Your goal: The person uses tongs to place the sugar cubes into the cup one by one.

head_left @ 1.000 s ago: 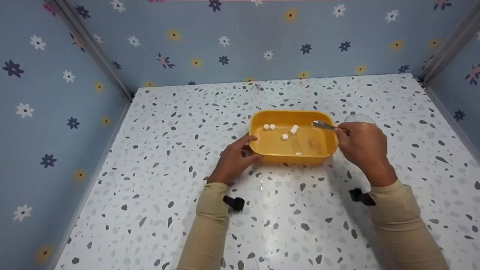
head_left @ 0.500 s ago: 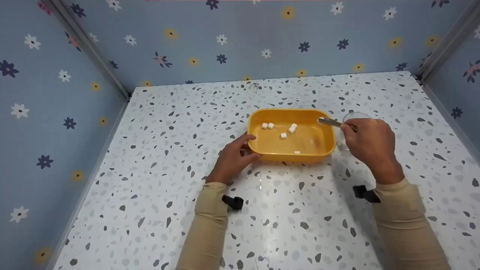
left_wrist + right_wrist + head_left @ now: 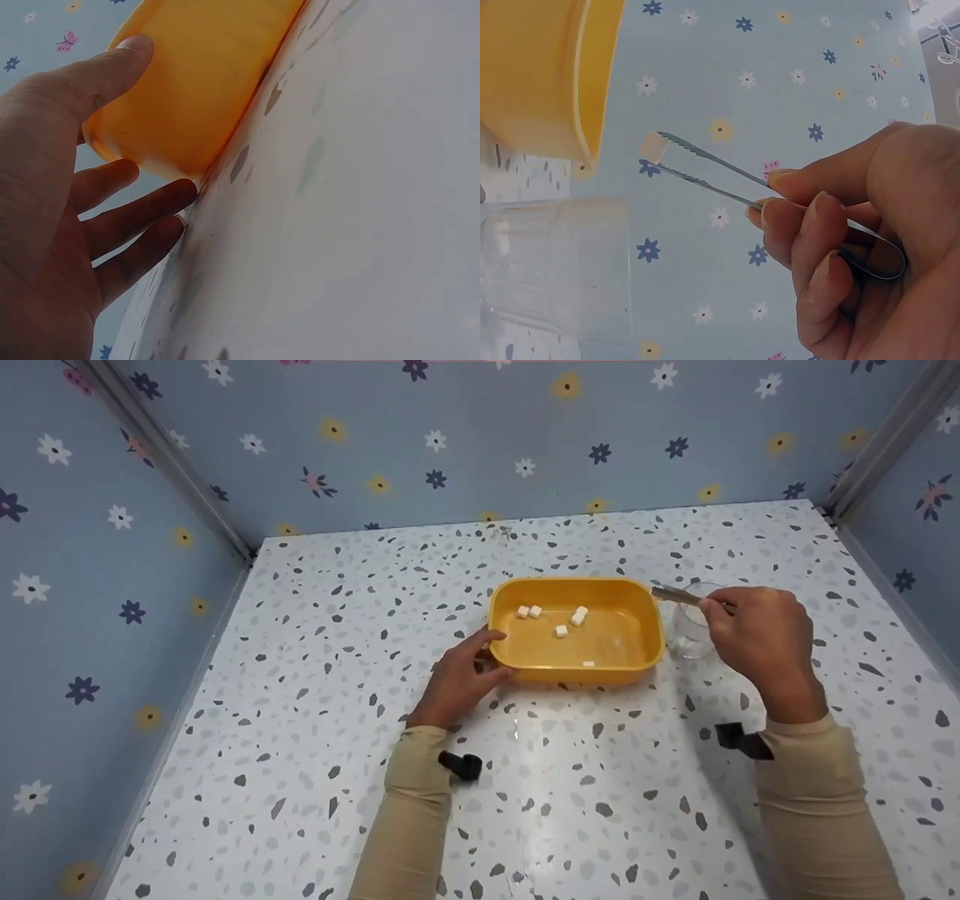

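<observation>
A yellow rectangular tub [image 3: 577, 675] stands on the table, holding several small white cubes [image 3: 561, 631]. At its left end my left hand [image 3: 457, 682] grips the corner, the thumb on the outer side and a finger over the rim. My right hand [image 3: 769, 641] holds small metal tongs [image 3: 679, 595] between thumb and fingers. A white cube [image 3: 653, 148] is pinched at the serrated tips of the tongs, as the right wrist view shows. Those tips are just past the tub's right rim, above and beside a clear glass [image 3: 686, 641].
The speckled white table [image 3: 337, 660] is enclosed by blue flowered panels [image 3: 450, 435] at the back and sides. The glass stands close to the tub's right end, its far rim partly behind the right hand and tongs.
My right hand has moved rightward with the tongs, from over the tub's right end to the glass. The left hand keeps its hold on the tub.
</observation>
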`<control>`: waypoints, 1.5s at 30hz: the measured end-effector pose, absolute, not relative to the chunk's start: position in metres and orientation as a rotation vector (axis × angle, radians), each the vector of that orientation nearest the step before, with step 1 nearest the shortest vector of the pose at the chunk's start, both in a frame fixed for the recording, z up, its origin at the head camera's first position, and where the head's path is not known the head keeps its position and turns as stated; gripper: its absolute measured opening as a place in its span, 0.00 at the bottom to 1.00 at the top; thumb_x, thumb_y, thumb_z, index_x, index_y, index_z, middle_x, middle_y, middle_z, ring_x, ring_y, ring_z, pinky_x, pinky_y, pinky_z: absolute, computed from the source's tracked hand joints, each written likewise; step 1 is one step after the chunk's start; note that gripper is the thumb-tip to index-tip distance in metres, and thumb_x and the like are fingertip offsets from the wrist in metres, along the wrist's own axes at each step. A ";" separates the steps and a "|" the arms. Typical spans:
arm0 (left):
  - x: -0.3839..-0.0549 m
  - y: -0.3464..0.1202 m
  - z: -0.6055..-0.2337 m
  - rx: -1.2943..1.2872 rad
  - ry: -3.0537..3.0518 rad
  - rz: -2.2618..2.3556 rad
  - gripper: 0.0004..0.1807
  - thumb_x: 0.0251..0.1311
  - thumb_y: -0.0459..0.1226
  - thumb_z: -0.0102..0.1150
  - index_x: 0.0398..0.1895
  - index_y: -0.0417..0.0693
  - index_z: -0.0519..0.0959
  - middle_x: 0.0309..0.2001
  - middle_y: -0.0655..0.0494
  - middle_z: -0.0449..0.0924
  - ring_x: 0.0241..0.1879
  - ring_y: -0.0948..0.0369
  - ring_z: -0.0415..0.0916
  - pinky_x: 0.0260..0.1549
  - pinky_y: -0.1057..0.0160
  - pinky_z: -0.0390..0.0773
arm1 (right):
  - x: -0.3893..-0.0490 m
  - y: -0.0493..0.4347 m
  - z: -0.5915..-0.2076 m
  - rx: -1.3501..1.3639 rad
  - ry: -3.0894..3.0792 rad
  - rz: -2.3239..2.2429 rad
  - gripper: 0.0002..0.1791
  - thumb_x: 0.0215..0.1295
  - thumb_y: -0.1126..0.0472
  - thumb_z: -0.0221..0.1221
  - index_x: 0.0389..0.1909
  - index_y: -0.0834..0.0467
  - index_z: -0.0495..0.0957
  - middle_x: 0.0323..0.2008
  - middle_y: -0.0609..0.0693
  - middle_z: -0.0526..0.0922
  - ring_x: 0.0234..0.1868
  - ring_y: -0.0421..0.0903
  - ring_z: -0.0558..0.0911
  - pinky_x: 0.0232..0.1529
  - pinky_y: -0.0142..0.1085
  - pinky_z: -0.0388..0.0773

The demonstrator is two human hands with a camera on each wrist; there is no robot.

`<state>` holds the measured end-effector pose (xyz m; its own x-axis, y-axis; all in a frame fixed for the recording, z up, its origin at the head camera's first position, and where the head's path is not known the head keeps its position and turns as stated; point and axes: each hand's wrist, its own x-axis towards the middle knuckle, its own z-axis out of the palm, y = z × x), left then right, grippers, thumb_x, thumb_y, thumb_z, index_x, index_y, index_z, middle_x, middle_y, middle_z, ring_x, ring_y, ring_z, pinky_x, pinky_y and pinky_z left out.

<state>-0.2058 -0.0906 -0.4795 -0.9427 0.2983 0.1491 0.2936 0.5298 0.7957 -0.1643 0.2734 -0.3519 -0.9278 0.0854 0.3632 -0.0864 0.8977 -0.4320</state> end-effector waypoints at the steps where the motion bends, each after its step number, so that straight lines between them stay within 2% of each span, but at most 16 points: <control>1: -0.205 -0.091 -0.480 0.534 2.743 1.430 0.30 0.59 0.45 0.71 0.65 0.57 0.73 0.53 0.57 0.82 0.48 0.61 0.79 0.51 0.57 0.77 | -0.164 0.274 -0.352 0.002 -2.686 0.635 0.12 0.69 0.60 0.61 0.41 0.66 0.88 0.35 0.63 0.87 0.25 0.55 0.79 0.23 0.44 0.69; 18: -0.200 -0.096 -0.482 0.497 2.740 1.465 0.30 0.58 0.45 0.72 0.65 0.57 0.74 0.51 0.56 0.83 0.47 0.60 0.79 0.49 0.57 0.78 | -0.161 0.288 -0.342 -0.003 -2.672 0.643 0.13 0.69 0.61 0.60 0.41 0.66 0.87 0.35 0.66 0.86 0.28 0.60 0.82 0.22 0.48 0.68; 22: -0.202 -0.095 -0.481 0.513 2.729 1.467 0.30 0.58 0.44 0.72 0.65 0.56 0.74 0.53 0.54 0.82 0.49 0.58 0.79 0.51 0.56 0.77 | -0.160 0.295 -0.341 -0.046 -2.706 0.647 0.15 0.70 0.59 0.58 0.44 0.66 0.87 0.39 0.67 0.86 0.34 0.64 0.82 0.27 0.54 0.71; 25: -0.203 -0.094 -0.480 0.522 2.717 1.473 0.30 0.58 0.43 0.72 0.65 0.57 0.74 0.53 0.54 0.82 0.49 0.57 0.79 0.51 0.56 0.77 | -0.158 0.300 -0.342 -0.083 -2.725 0.657 0.15 0.70 0.59 0.58 0.44 0.66 0.87 0.40 0.66 0.86 0.38 0.64 0.82 0.30 0.55 0.71; 32: -0.204 -0.091 -0.482 0.548 2.712 1.474 0.30 0.58 0.43 0.72 0.65 0.57 0.74 0.52 0.54 0.83 0.48 0.57 0.79 0.51 0.56 0.77 | -0.157 0.306 -0.342 -0.125 -2.749 0.646 0.15 0.71 0.59 0.58 0.44 0.66 0.87 0.38 0.66 0.86 0.31 0.60 0.80 0.24 0.47 0.66; 40: -0.204 -0.092 -0.480 0.505 2.717 1.465 0.30 0.58 0.43 0.72 0.65 0.58 0.74 0.48 0.59 0.83 0.45 0.58 0.79 0.48 0.57 0.78 | -0.160 0.309 -0.347 -0.156 -2.793 0.630 0.15 0.71 0.58 0.58 0.42 0.64 0.87 0.38 0.64 0.86 0.31 0.59 0.81 0.25 0.50 0.68; 45: -0.205 -0.091 -0.481 0.516 2.715 1.466 0.29 0.59 0.43 0.71 0.64 0.57 0.74 0.47 0.60 0.83 0.45 0.59 0.79 0.48 0.57 0.77 | -0.162 0.313 -0.349 -0.145 -2.783 0.609 0.14 0.70 0.59 0.57 0.34 0.62 0.88 0.30 0.61 0.86 0.22 0.54 0.76 0.18 0.45 0.63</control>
<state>-0.2052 -0.0911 -0.4806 -0.9456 0.2923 0.1429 0.2797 0.5062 0.8158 -0.1619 0.3126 -0.3486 -0.9534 0.1582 0.2569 0.0366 0.9057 -0.4222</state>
